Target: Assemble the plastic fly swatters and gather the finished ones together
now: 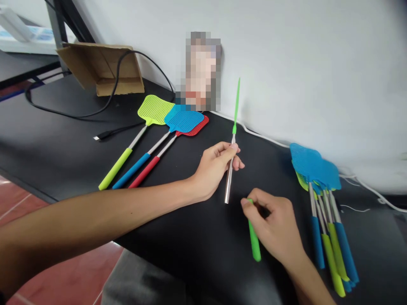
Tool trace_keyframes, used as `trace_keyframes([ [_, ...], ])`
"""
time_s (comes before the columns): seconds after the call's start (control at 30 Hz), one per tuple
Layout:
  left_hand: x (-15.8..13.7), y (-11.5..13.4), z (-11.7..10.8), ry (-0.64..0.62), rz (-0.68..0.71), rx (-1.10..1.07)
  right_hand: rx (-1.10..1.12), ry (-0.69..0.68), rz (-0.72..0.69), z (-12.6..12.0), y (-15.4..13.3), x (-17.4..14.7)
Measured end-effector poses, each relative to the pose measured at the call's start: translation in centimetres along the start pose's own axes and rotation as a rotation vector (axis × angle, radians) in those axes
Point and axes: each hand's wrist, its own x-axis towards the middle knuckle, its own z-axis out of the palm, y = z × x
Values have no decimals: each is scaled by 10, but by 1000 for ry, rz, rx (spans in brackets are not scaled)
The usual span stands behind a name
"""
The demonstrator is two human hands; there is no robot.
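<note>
Between the thumb and fingers of my left hand [214,169] is the metal rod of a green fly swatter [235,112], its head seen edge-on and pointing up. The rod's bare lower end hangs free below the hand. My right hand [273,218] pinches a separate green handle sleeve [254,239], which slants downward, apart from the rod. Left of my hands lie a yellow-green fly swatter [155,111], a blue fly swatter [184,120] and a red fly swatter [152,171], partly overlapping. A pile of blue and yellow-green fly swatters [314,167] lies to the right.
An open cardboard box [119,80] stands on the black table [79,156] at the back left. Near it runs a black cable [116,78] with a plug. A blurred-out upright object [202,72] leans at the white wall, and a white cable [263,137] follows the wall's base.
</note>
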Motion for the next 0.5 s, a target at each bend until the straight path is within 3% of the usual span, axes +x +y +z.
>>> trace_keyframes([
  [0.17,-5,3,1,-176,-76,134,-299,210,117,-6,21,11],
  [0.33,-13,6,3,-345,-118,263,-399,201,147,-4,27,12],
  [0.5,-15,6,2,-385,-98,365,-295,176,178,-7,24,12],
])
